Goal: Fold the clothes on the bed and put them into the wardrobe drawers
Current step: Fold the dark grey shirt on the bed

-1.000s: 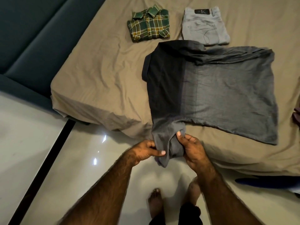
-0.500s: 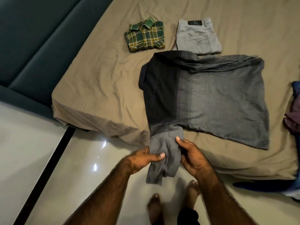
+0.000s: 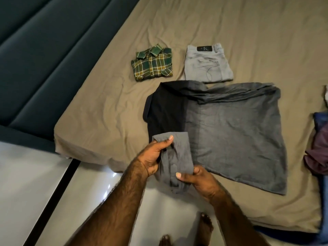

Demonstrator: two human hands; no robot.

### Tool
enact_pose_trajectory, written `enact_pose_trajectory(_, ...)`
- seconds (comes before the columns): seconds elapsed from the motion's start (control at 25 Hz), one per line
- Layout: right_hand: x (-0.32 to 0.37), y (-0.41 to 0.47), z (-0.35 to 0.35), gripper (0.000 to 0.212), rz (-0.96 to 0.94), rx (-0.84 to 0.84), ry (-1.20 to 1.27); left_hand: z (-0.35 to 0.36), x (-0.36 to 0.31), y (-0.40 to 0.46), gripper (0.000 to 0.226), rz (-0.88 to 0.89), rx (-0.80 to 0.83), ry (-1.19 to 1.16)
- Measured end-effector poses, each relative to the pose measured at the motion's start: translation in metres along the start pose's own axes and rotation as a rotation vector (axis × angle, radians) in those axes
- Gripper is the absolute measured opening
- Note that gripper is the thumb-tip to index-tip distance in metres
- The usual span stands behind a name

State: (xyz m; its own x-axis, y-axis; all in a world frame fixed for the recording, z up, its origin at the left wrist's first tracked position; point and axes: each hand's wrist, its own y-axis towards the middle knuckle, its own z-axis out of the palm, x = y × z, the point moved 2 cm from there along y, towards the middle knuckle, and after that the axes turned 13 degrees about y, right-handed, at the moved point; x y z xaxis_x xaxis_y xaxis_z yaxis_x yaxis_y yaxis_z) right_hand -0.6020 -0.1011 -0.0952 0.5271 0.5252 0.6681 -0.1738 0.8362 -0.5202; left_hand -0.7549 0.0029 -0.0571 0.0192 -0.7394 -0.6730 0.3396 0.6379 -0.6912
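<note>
A dark grey shirt, black at its left side, lies spread on the bed. Its sleeve hangs at the bed's near edge. My left hand pinches the sleeve's upper end, thumb on top. My right hand pinches the sleeve lower down by its cuff. Farther back lie a folded green plaid shirt and folded light grey jeans.
A dark teal padded headboard runs along the left. Unfolded maroon and blue clothes sit at the right edge. Glossy white floor with a black strip lies below the bed, my bare feet on it.
Both hands have lifted the hanging sleeve up and toward the bed, so its end now lies over the shirt's lower left part. The view has shifted slightly.
</note>
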Motion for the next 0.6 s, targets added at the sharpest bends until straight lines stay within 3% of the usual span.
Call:
enact_pose_trajectory(0.12,0.049,0.025,-0.011,0.053,-0.105,-0.043,0.177,0.004,-0.016,0.017,0.06,-0.138,0.095,0.157)
enact_pose_trajectory(0.24,0.1,0.068,-0.024,0.031,-0.12,-0.13,0.19,0.009,-0.032,0.035,0.031,-0.178,0.219,0.45)
enact_pose_trajectory(0.32,0.133,0.097,-0.021,0.03,-0.11,-0.212,0.164,0.012,-0.063,0.054,0.026,-0.098,0.154,0.449)
enact_pose_trajectory(0.48,0.226,0.152,0.0,0.039,-0.194,-0.151,0.385,0.02,-0.162,0.115,0.057,0.116,0.123,-0.022)
enact_pose_trajectory(0.52,0.244,0.176,-0.007,0.038,-0.218,-0.183,0.349,0.022,-0.183,0.144,0.059,0.14,0.086,0.035)
enact_pose_trajectory(0.6,0.239,0.197,-0.033,0.027,-0.266,-0.348,0.122,0.01,-0.18,0.17,0.056,0.203,-0.159,0.358)
